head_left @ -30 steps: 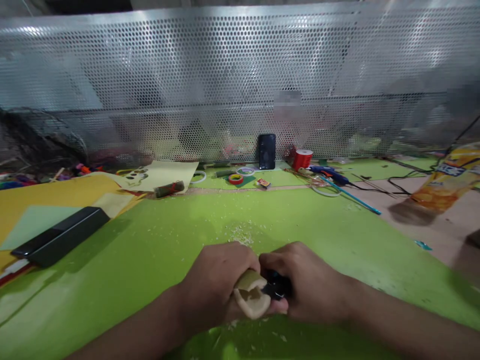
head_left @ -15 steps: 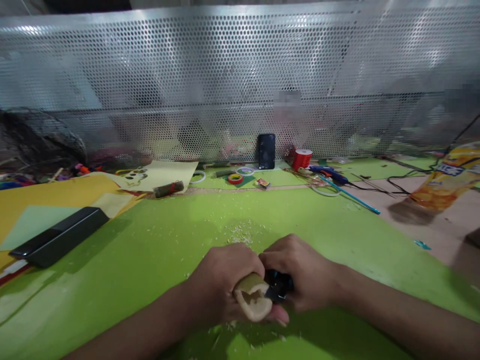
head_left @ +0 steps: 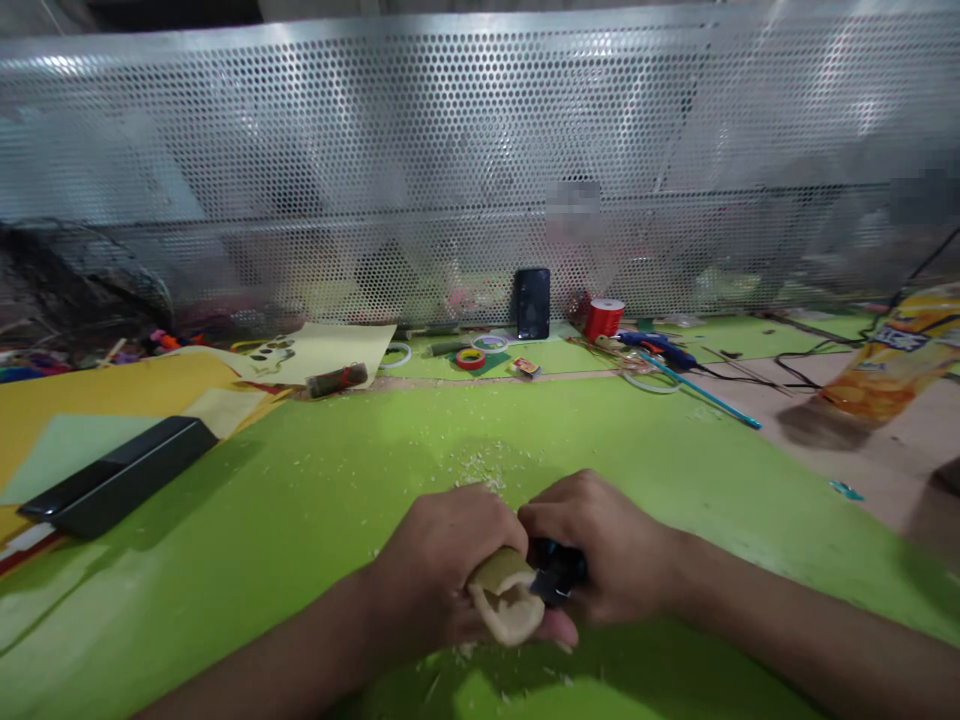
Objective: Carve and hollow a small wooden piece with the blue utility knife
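My left hand [head_left: 442, 565] is wrapped round a short hollow bamboo piece [head_left: 506, 600], pale inside, with its open end facing me. My right hand [head_left: 600, 550] is closed on a black-handled cutting tool [head_left: 555, 580] whose tip meets the rim of the bamboo. Both hands are pressed together just above the green mat [head_left: 300, 500]. Small pale shavings [head_left: 480, 465] lie on the mat around and beyond the hands.
A black flat case [head_left: 120, 475] lies at left on yellow paper [head_left: 112, 385]. Along the perforated metal screen [head_left: 480, 170] stand a dark phone [head_left: 533, 302], a red spool [head_left: 604, 318], tape rolls [head_left: 471, 357], a blue tool [head_left: 664, 350] and cables. An orange packet [head_left: 892, 360] is at right.
The right hand has shifted slightly up and left against the bamboo, and the tool's tip has worked along the rim. The left hand has barely moved.
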Demonstrator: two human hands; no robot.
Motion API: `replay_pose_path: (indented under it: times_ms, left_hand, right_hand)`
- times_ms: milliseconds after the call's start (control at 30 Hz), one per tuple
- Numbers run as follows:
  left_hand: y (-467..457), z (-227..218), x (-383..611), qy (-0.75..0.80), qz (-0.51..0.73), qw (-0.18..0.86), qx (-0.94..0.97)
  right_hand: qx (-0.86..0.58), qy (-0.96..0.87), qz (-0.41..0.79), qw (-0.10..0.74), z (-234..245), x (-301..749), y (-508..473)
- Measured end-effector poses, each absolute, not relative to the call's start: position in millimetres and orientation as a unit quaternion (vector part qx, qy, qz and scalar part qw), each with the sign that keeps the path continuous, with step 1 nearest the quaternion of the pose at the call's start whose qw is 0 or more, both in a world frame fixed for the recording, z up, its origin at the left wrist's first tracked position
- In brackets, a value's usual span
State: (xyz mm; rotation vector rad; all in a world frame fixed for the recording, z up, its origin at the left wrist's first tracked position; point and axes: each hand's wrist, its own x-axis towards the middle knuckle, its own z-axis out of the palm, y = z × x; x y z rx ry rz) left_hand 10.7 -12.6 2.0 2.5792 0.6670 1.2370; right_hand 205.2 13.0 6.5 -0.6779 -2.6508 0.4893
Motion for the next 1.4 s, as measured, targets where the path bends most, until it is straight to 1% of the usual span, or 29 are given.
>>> replay_pose_path:
  times_ms: [300,433,567,767,1000,1133,1233,1300,1400]
  left_hand:
    - [-11,2,11,0.231,0.421,0.090,0.873]
    - [-11,2,9,0.245,0.407,0.079,0.876]
    - [-14,5,8,0.273,0.386,0.044,0.880]
    - [-19,10,7,0.304,0.337,0.016,0.891]
    - [-16,11,1,0.287,0.263,-0.022,0.921]
    - [-15,4,2,0.291,0.213,-0.077,0.930]
    - [-13,-5,5,0.269,0.175,-0.112,0.940]
    - [-10,-9,5,0.274,0.189,-0.080,0.940]
    - [-6,-8,3,0.279,0.236,-0.033,0.930]
  right_hand:
    - [-0.249,-0.945,0.165,0.136,8,206,15]
    - [-0.283,-0.939,0.164,0.105,13,205,13]
    - [-0.330,-0.925,0.167,0.084,21,204,10]
    - [-0.360,-0.916,0.166,0.054,30,204,5]
    - [-0.365,-0.924,0.114,0.017,28,205,6]
    - [-0.370,-0.925,0.090,0.006,21,203,4]
    - [-0.359,-0.930,0.070,-0.028,18,200,1]
    - [-0.364,-0.928,0.071,-0.032,18,200,2]
    - [-0.369,-0.923,0.106,-0.015,21,201,7]
